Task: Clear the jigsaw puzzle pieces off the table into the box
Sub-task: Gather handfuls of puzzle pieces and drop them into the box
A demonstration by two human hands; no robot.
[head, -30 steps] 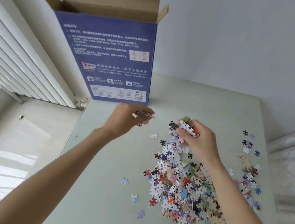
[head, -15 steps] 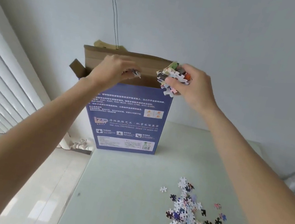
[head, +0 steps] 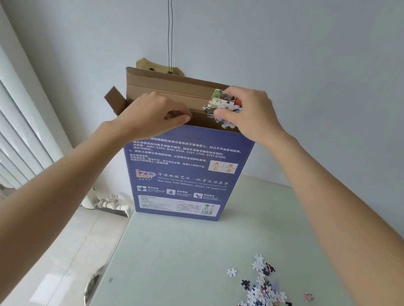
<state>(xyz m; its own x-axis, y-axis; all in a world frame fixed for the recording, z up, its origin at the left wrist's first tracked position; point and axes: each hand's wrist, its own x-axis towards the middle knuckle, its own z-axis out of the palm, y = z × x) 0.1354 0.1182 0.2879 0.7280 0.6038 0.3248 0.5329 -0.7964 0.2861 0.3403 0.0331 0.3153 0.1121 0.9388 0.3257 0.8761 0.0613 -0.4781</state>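
Here the box [head: 184, 171] stands upright, mouth up; right hand [head: 249, 115] pinches pieces [head: 222, 108] over it, left hand [head: 153, 114] curled at the rim, grip unclear

Two bare forearms in shot, nothing worn on either one: no sleeve reaches into view, wrists uncovered, no watch, no band. The left hand [head: 155, 115] carries no ring or glove, the right hand [head: 250, 115] just the same, with short plain nails on the visible fingertips.
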